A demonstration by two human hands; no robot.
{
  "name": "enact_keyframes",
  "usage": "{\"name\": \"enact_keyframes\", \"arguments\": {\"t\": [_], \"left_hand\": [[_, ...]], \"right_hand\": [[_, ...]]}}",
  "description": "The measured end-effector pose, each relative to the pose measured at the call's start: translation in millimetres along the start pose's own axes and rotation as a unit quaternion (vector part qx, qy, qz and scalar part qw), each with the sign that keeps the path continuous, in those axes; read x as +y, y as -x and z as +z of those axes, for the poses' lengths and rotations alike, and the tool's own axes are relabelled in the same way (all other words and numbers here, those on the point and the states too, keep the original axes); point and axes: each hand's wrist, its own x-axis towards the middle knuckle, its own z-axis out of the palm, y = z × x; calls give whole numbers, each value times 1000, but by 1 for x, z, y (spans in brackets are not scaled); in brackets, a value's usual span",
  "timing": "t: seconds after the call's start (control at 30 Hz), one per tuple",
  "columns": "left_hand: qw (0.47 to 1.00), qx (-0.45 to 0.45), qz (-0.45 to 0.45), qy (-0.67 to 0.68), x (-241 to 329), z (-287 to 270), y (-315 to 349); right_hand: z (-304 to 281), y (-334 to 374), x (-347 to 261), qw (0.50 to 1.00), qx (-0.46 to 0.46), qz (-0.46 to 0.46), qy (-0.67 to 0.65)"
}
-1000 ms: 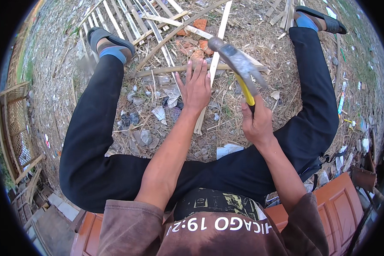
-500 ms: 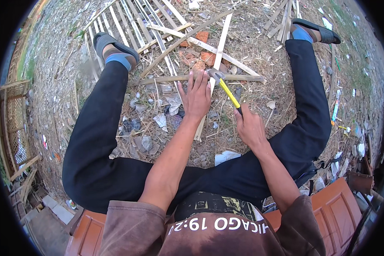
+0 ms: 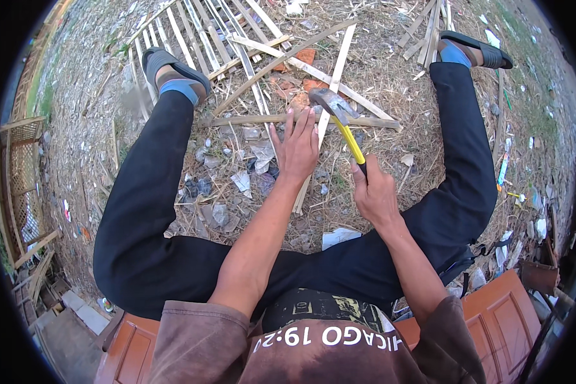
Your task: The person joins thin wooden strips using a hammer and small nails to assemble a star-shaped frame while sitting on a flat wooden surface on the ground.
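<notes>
My left hand (image 3: 296,152) lies palm down with its fingers stretched out, the tips on a thin wooden slat (image 3: 246,120) that runs crosswise. My right hand (image 3: 375,195) is wrapped round the black grip of a claw hammer (image 3: 349,141) with a yellow shaft. The hammer's metal head is just right of my left fingertips, raised over the place where the crosswise slat meets a long pale slat (image 3: 340,57). A second slanting slat (image 3: 358,99) crosses these, forming a loose lattice. I cannot make out any nail.
Orange-red brick pieces (image 3: 305,56) lie under the crossed slats. A slatted wooden panel (image 3: 192,32) is at the far left, and loose slats (image 3: 422,38) lie by my right foot. Plastic scraps (image 3: 262,153) litter the dry grass. A reddish-brown panelled board (image 3: 502,313) is beneath me.
The hammer head has lifted away from the slats, its shaft tilting up in my right hand. My left hand stays in nearly the same place on the slat.
</notes>
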Motion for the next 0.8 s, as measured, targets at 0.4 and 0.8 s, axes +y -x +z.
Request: {"name": "enact_keyframes", "arguments": {"t": [0.4,0.8], "left_hand": [[1000,1,1,-9,1,0,1],[1000,-15,-1,-8,0,-3,-2]], "right_hand": [[-11,14,4,1000,3,-9,-19],[1,13,23,999,35,21,-14]]}}
